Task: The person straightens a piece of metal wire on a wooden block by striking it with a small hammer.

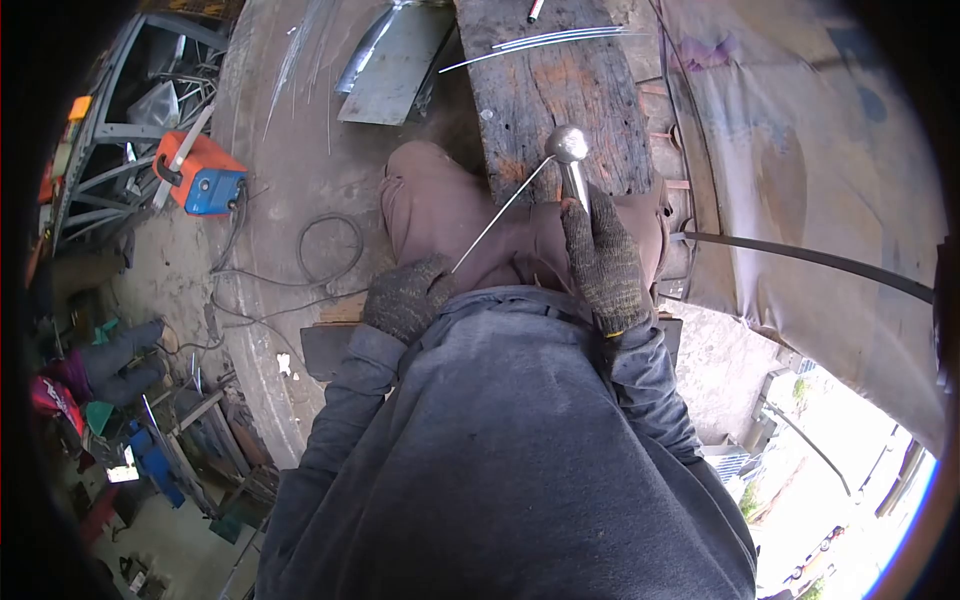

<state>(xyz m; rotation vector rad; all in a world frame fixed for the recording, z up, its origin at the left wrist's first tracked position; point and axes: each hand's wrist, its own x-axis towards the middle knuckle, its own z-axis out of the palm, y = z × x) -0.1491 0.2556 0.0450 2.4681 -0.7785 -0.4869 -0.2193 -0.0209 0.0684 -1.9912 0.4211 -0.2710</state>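
My right hand [605, 265], in a dark knit glove, is closed round a short metal tube [574, 182] topped by a shiny metal ball [568, 144]. It holds this upright over my right thigh, at the near end of a worn wooden board [560, 90]. My left hand [402, 298], gloved alike, is closed on the lower end of a thin metal rod [502, 214]. The rod slants up to the right, its far tip right at the lower left side of the ball. Several similar thin rods [560, 38] lie across the far part of the board.
Left on the ground are an orange and blue welding machine [203, 180] and a looped cable [330, 250]. Sheet metal [395, 75] lies beyond my left knee. A draped cloth [790, 150] hangs at right, crossed by a dark strip [810, 255]. Another person's legs [125, 362] show far left.
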